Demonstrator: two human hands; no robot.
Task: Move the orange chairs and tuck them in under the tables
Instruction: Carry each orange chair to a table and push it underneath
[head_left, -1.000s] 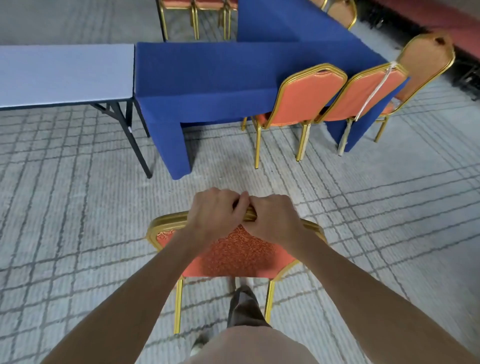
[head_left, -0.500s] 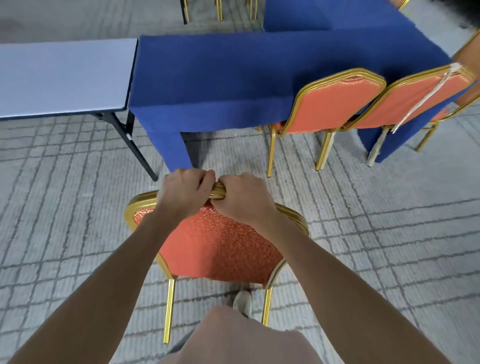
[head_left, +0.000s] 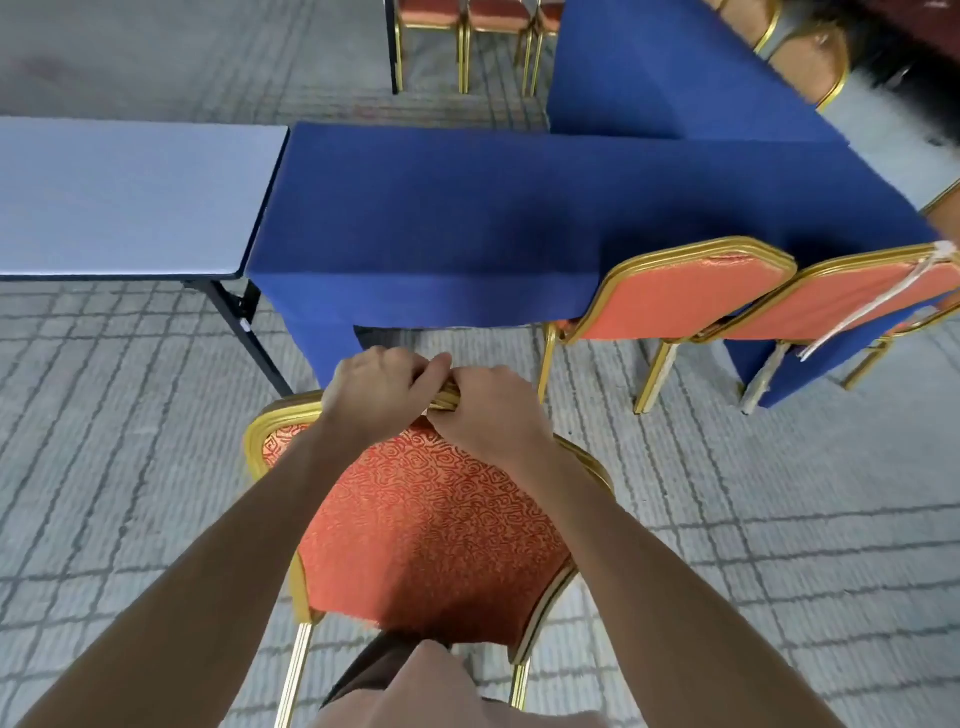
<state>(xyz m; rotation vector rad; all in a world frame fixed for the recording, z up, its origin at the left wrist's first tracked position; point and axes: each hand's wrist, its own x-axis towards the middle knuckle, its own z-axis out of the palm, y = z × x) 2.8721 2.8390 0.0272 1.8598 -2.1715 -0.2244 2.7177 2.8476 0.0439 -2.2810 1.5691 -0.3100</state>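
Compared with half a second ago, your orange chair (head_left: 431, 530) stands nearer the blue-draped table (head_left: 467, 218), its top rail (head_left: 291, 410) just short of the cloth's front edge. Your left hand (head_left: 376, 392) and right hand (head_left: 488, 410) both grip that gold rail, the two hands touching. A second orange chair (head_left: 685, 296) sits tucked under the table to the right.

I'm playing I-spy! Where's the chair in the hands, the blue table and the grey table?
held chair (head_left: 431, 535): head view, patterned orange back.
blue table (head_left: 467, 208): head view, bare cloth top.
grey table (head_left: 130, 197): head view, bare top.
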